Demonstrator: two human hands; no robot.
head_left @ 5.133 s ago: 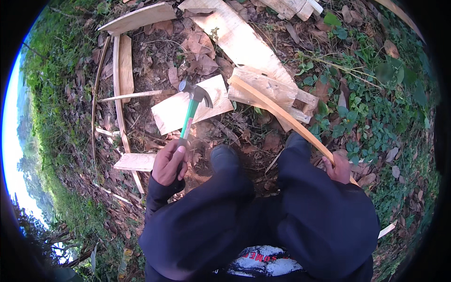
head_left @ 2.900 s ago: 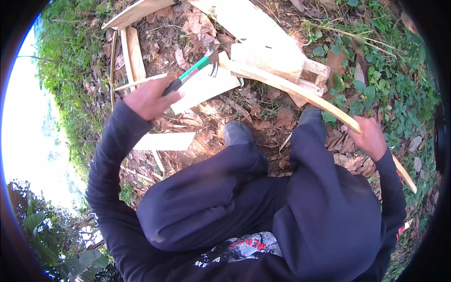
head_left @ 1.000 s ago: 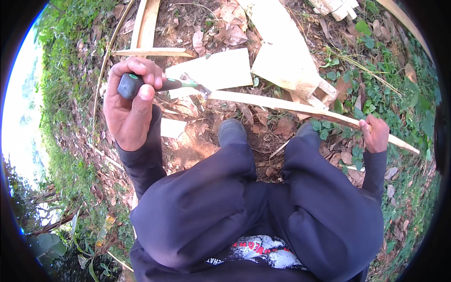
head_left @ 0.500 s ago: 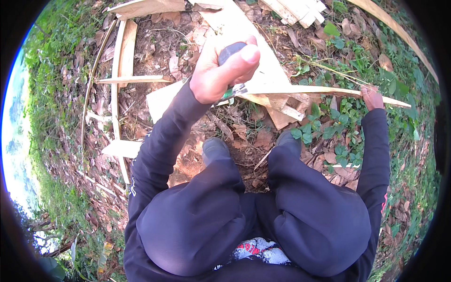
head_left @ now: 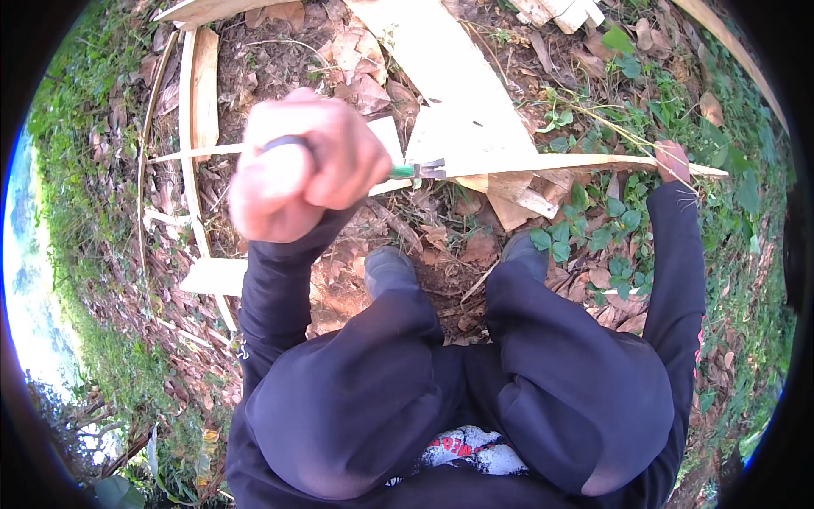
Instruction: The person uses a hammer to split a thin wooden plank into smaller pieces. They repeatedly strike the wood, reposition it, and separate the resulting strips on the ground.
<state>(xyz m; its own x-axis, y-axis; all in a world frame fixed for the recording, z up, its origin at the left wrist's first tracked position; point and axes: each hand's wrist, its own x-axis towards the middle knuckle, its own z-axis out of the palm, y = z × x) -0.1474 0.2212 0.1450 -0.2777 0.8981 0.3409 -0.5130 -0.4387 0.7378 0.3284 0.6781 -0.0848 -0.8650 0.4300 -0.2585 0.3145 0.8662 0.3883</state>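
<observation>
My left hand, blurred by motion, is closed round the handle of a hammer. The hammer's green neck and metal head stick out to the right of my fist; the rest of its handle is mostly hidden. Its head is by the left end of a long, thin wooden strip; whether they touch I cannot tell. Toward the strip's right end, my right hand is closed round it. Beneath and beyond the strip lies a wide, pale board, brightly sunlit.
Wooden slats joined like a frame lie on the left. More cut wood pieces are at the far side, and a curved strip is at far right. Dry leaves, green plants and my shoes are near the work.
My left hand has swung left and a little nearer to me, laying the hammer handle over to the left. My right hand still holds the strip in nearly the same place.
</observation>
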